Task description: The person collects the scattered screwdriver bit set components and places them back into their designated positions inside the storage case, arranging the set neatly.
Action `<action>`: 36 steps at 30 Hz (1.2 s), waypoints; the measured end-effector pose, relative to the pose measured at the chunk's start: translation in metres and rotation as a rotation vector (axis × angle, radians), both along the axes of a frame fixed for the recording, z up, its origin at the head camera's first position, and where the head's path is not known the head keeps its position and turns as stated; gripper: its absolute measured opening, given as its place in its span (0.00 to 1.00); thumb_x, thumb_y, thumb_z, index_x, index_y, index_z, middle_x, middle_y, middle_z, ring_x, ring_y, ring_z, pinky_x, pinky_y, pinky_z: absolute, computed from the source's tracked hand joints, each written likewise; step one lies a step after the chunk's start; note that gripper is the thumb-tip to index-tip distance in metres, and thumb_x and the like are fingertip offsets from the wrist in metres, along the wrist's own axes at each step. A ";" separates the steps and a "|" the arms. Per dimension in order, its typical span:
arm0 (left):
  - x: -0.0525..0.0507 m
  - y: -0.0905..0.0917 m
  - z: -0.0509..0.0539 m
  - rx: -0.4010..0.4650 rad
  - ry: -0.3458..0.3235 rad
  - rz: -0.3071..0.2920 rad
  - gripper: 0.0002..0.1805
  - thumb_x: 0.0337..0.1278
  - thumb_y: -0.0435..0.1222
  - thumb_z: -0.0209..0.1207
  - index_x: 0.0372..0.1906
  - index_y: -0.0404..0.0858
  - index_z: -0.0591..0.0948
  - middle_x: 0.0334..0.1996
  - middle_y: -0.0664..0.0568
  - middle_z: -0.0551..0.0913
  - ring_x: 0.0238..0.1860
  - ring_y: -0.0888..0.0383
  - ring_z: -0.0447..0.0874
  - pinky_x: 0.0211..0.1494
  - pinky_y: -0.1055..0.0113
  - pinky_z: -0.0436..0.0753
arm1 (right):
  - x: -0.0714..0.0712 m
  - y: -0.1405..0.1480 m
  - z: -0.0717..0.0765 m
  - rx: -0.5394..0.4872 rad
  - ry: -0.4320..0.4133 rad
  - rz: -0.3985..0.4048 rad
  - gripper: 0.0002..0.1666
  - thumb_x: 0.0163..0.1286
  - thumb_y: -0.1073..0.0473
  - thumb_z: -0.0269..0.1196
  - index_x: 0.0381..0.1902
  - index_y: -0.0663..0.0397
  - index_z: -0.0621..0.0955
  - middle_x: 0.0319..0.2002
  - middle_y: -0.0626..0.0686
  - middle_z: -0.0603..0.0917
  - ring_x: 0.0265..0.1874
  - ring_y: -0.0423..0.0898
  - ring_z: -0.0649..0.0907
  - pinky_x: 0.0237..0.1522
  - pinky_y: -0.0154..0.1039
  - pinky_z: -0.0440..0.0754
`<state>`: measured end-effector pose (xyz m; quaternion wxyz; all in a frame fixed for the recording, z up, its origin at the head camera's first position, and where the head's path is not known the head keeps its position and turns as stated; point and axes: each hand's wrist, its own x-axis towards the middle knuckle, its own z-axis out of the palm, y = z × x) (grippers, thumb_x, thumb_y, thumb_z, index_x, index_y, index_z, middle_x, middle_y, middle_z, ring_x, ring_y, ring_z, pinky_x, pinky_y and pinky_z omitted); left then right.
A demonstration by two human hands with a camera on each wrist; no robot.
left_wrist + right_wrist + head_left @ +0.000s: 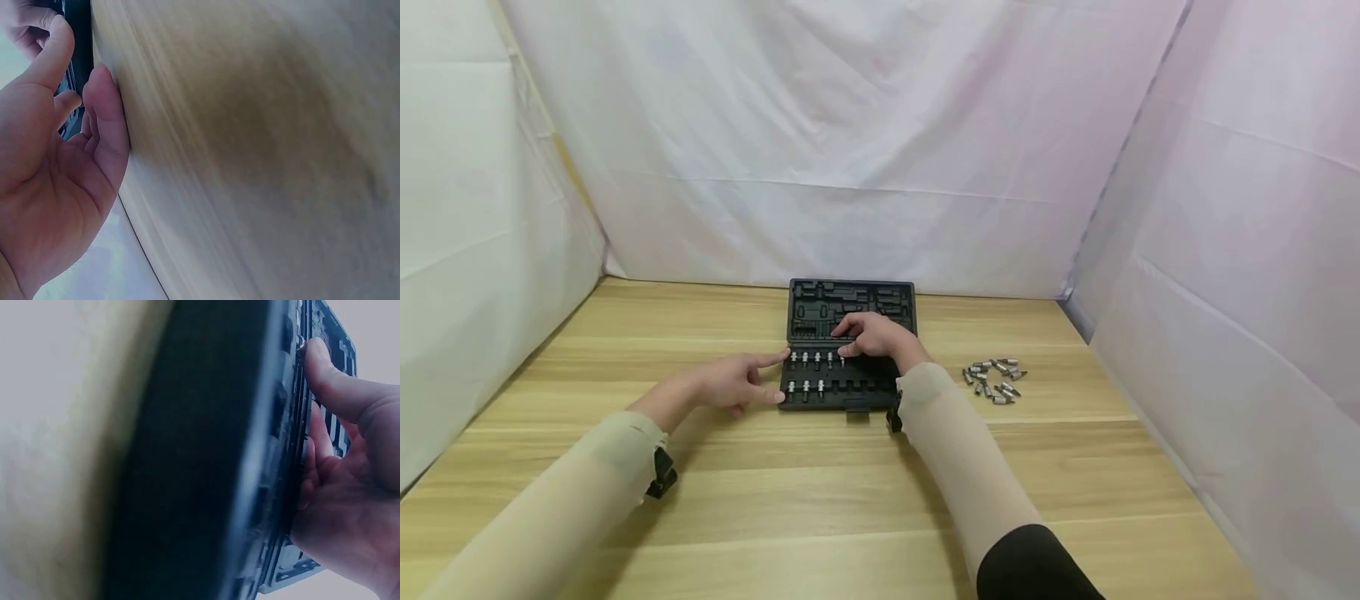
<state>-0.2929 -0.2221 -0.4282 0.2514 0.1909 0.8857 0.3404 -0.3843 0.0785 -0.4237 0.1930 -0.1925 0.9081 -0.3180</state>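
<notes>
A black socket case (pixel 871 368) lies unfolded on the table, its moulded lid (pixel 811 313) at the back. Several silver bit sockets (pixel 817 357) sit in the left part of its back row; three more bit sockets (pixel 806 387) stand in the front row. My right hand (pixel 876 336) reaches over the case, its thumb touching the rightmost bit socket (pixel 842 361) of the back row, the other fingers apart from it. With thumb and forefinger spread, my left hand (pixel 730 383) touches the case's left edge. In the left wrist view the left palm (pixel 56 187) shows beside the case.
Several loose bit sockets (pixel 1002 400) lie in a loose cluster on the wooden table (pixel 820 508), right of the case. A latch (pixel 857 414) sticks out at the case's front edge. White cloth (pixel 865 183) hangs behind and at both sides.
</notes>
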 end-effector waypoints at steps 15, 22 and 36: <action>0.002 0.005 0.005 0.016 0.005 -0.007 0.53 0.74 0.50 0.70 0.91 0.46 0.52 0.32 0.47 0.78 0.27 0.55 0.78 0.36 0.59 0.86 | 0.003 0.001 0.004 0.003 -0.012 -0.040 0.18 0.81 0.53 0.69 0.66 0.42 0.86 0.78 0.56 0.76 0.73 0.58 0.79 0.76 0.59 0.77; 0.004 0.006 0.006 0.017 -0.008 -0.003 0.53 0.74 0.50 0.70 0.91 0.46 0.52 0.32 0.47 0.78 0.28 0.56 0.77 0.37 0.58 0.87 | 0.003 -0.008 0.008 0.045 -0.012 -0.088 0.14 0.82 0.58 0.67 0.61 0.41 0.87 0.76 0.55 0.78 0.69 0.57 0.81 0.76 0.59 0.77; 0.004 -0.002 0.009 -0.007 -0.020 -0.011 0.54 0.73 0.51 0.70 0.91 0.46 0.51 0.34 0.46 0.79 0.29 0.55 0.79 0.38 0.59 0.88 | 0.005 -0.015 0.013 0.059 -0.020 -0.053 0.17 0.80 0.57 0.70 0.63 0.43 0.85 0.72 0.55 0.79 0.78 0.59 0.73 0.85 0.61 0.64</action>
